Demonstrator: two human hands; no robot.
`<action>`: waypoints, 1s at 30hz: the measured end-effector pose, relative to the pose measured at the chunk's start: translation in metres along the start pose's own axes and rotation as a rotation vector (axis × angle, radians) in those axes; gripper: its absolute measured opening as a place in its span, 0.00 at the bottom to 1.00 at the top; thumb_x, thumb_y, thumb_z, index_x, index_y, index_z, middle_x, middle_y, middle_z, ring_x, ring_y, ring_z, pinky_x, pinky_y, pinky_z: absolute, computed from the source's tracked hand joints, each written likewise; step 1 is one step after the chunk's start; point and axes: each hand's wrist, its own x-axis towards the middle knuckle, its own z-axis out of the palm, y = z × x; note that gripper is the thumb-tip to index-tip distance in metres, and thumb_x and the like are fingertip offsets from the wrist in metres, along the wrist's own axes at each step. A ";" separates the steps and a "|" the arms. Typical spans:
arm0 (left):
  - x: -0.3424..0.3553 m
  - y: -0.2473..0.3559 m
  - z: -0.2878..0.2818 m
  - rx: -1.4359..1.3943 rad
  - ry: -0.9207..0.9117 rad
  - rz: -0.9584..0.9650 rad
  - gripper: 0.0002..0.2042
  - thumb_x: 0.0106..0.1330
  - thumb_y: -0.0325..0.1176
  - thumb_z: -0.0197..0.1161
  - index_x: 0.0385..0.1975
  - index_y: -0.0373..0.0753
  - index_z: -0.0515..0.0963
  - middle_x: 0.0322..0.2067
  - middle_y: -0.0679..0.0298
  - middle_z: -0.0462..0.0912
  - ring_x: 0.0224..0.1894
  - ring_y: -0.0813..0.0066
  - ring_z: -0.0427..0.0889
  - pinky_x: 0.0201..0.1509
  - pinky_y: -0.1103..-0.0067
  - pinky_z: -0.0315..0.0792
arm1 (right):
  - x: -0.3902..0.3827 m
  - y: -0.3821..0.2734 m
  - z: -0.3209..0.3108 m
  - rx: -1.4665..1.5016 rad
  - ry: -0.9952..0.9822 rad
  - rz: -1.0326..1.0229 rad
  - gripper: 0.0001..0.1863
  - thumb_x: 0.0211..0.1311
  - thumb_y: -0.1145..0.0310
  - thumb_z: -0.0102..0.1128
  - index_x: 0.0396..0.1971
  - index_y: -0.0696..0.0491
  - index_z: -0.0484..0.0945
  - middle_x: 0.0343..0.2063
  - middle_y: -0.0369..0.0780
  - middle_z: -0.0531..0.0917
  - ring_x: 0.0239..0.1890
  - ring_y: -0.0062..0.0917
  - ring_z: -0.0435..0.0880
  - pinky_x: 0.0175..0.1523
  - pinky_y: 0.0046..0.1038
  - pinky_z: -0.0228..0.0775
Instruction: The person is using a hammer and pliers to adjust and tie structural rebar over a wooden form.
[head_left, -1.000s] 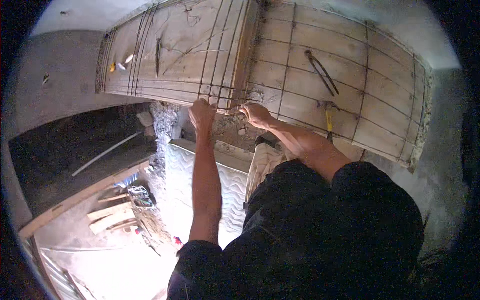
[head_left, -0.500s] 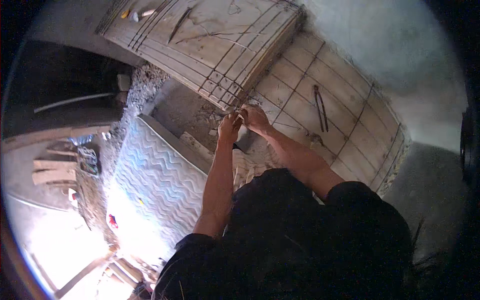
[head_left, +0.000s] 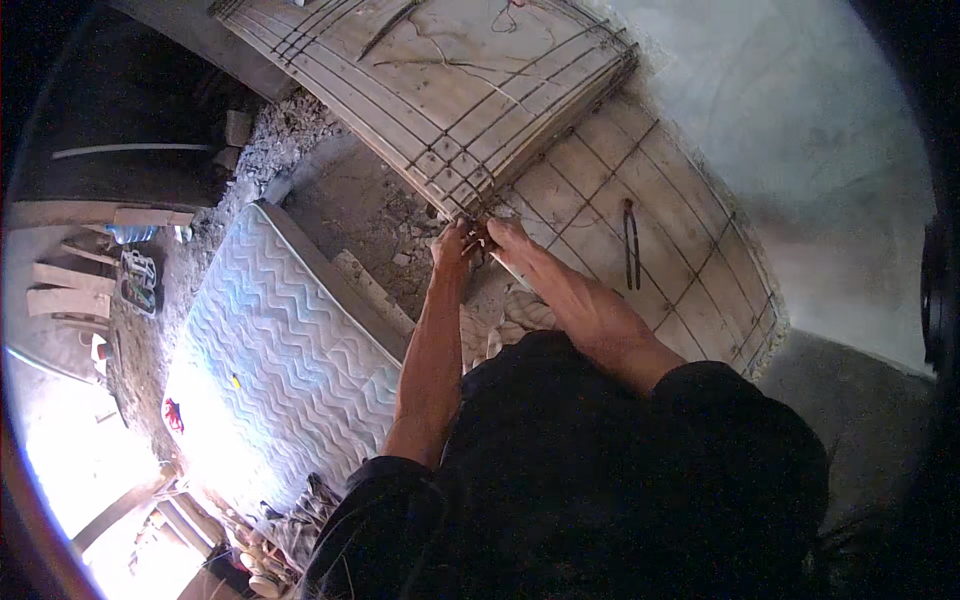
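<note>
My left hand (head_left: 451, 246) and my right hand (head_left: 509, 237) meet at the near corner of a raised panel (head_left: 385, 105). Crossing steel rebars (head_left: 449, 153) lie over that panel and bunch close together at this corner. Fingers of both hands are bent and pinched at the bar ends; what sits between them is too small and dark to make out. To the right, below the panel's edge, long-handled pincers (head_left: 633, 245) rest on a lower board with a rebar grid (head_left: 684, 294).
A quilted mattress (head_left: 290, 340) lies at left, beside rubble (head_left: 400, 225). Loose wires (head_left: 450, 65) trail across the raised panel. A plastered wall (head_left: 810, 150) rises at right. Planks (head_left: 70, 290) and a crate of odds and ends (head_left: 138, 283) are far left.
The view has shifted, so the panel sits higher and the mattress further left. Both hands stay at the same corner, with the fingers slightly rearranged.
</note>
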 end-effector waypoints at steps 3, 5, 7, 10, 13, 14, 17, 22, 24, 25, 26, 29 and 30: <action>0.020 -0.011 -0.023 -0.113 0.011 0.029 0.08 0.60 0.33 0.55 0.32 0.34 0.75 0.28 0.64 0.77 0.25 0.75 0.75 0.26 0.80 0.70 | -0.029 -0.035 0.010 -0.352 -0.055 0.023 0.15 0.60 0.59 0.48 0.27 0.54 0.76 0.19 0.34 0.77 0.19 0.21 0.73 0.22 0.26 0.63; 0.021 -0.009 -0.021 -0.104 -0.012 0.033 0.08 0.60 0.32 0.55 0.33 0.33 0.75 0.29 0.63 0.77 0.26 0.74 0.76 0.27 0.80 0.70 | -0.044 -0.053 0.007 -0.721 -0.029 -0.013 0.14 0.59 0.59 0.49 0.27 0.54 0.76 0.18 0.35 0.77 0.20 0.22 0.74 0.23 0.28 0.64; 0.032 -0.016 -0.031 -0.092 -0.032 0.038 0.08 0.60 0.32 0.55 0.33 0.33 0.74 0.30 0.63 0.77 0.26 0.74 0.76 0.29 0.80 0.71 | -0.060 -0.065 0.003 -1.218 0.023 -0.617 0.13 0.55 0.60 0.53 0.28 0.55 0.75 0.18 0.40 0.77 0.22 0.29 0.76 0.25 0.33 0.65; 0.036 -0.012 -0.048 -0.032 -0.445 0.140 0.14 0.60 0.41 0.57 0.34 0.35 0.73 0.25 0.66 0.71 0.26 0.76 0.70 0.31 0.77 0.68 | -0.088 -0.076 -0.009 -1.084 0.064 -0.886 0.11 0.52 0.62 0.55 0.27 0.54 0.75 0.21 0.45 0.78 0.26 0.36 0.77 0.29 0.35 0.66; 0.038 -0.007 -0.039 -0.143 -0.487 0.055 0.19 0.61 0.49 0.55 0.33 0.36 0.70 0.23 0.68 0.68 0.25 0.77 0.67 0.31 0.76 0.66 | -0.089 -0.083 -0.022 -1.231 0.101 -1.145 0.12 0.51 0.61 0.56 0.31 0.54 0.74 0.28 0.46 0.78 0.35 0.39 0.76 0.40 0.36 0.66; 0.036 -0.007 -0.040 -0.135 -0.484 0.060 0.19 0.61 0.49 0.55 0.33 0.36 0.70 0.23 0.68 0.68 0.25 0.77 0.67 0.31 0.76 0.66 | -0.091 -0.082 -0.025 -1.222 0.098 -1.150 0.12 0.51 0.61 0.56 0.31 0.54 0.74 0.28 0.46 0.78 0.35 0.39 0.76 0.40 0.36 0.66; 0.014 0.001 -0.018 0.170 -0.347 0.189 0.21 0.60 0.53 0.53 0.33 0.38 0.68 0.25 0.66 0.68 0.25 0.76 0.67 0.31 0.75 0.66 | -0.086 -0.068 -0.035 -1.380 0.125 -1.135 0.16 0.49 0.62 0.57 0.37 0.55 0.72 0.35 0.46 0.77 0.42 0.39 0.72 0.47 0.37 0.63; 0.006 0.009 -0.012 -0.173 -0.336 0.039 0.21 0.62 0.55 0.48 0.20 0.42 0.64 0.17 0.69 0.63 0.18 0.79 0.61 0.22 0.80 0.59 | -0.089 -0.069 -0.024 -1.304 0.111 -1.106 0.22 0.47 0.63 0.60 0.43 0.55 0.69 0.40 0.46 0.73 0.45 0.39 0.70 0.50 0.40 0.60; 0.006 0.003 -0.001 -0.097 -0.186 0.094 0.22 0.62 0.57 0.46 0.18 0.43 0.63 0.16 0.70 0.61 0.17 0.79 0.59 0.21 0.81 0.57 | -0.095 -0.077 -0.020 -1.273 0.110 -1.099 0.23 0.46 0.61 0.61 0.43 0.55 0.69 0.40 0.45 0.72 0.46 0.39 0.70 0.50 0.40 0.60; 0.007 -0.001 0.004 -0.025 -0.040 0.155 0.23 0.62 0.58 0.44 0.16 0.44 0.61 0.15 0.71 0.60 0.16 0.80 0.58 0.20 0.81 0.55 | -0.097 -0.078 -0.018 -1.246 0.109 -1.100 0.24 0.46 0.60 0.61 0.43 0.55 0.69 0.40 0.45 0.71 0.46 0.39 0.69 0.51 0.40 0.60; 0.013 -0.002 0.008 -0.028 0.068 0.173 0.25 0.62 0.59 0.41 0.16 0.42 0.61 0.13 0.68 0.61 0.15 0.75 0.58 0.17 0.76 0.56 | -0.096 -0.075 -0.016 -1.241 0.098 -1.101 0.24 0.46 0.60 0.61 0.43 0.55 0.69 0.40 0.45 0.71 0.46 0.39 0.69 0.51 0.40 0.60; 0.006 0.002 0.026 0.007 0.170 0.121 0.25 0.63 0.58 0.40 0.20 0.40 0.65 0.14 0.67 0.65 0.16 0.74 0.62 0.19 0.76 0.57 | -0.085 -0.069 -0.019 -1.292 0.155 -1.206 0.27 0.44 0.56 0.63 0.42 0.55 0.69 0.41 0.45 0.71 0.46 0.39 0.69 0.51 0.38 0.61; 0.007 0.002 0.021 0.011 0.174 0.124 0.25 0.63 0.58 0.40 0.20 0.40 0.65 0.14 0.67 0.65 0.16 0.74 0.62 0.19 0.76 0.57 | -0.085 -0.070 -0.018 -1.267 0.100 -1.160 0.27 0.44 0.55 0.63 0.42 0.55 0.69 0.41 0.45 0.71 0.47 0.39 0.69 0.51 0.38 0.61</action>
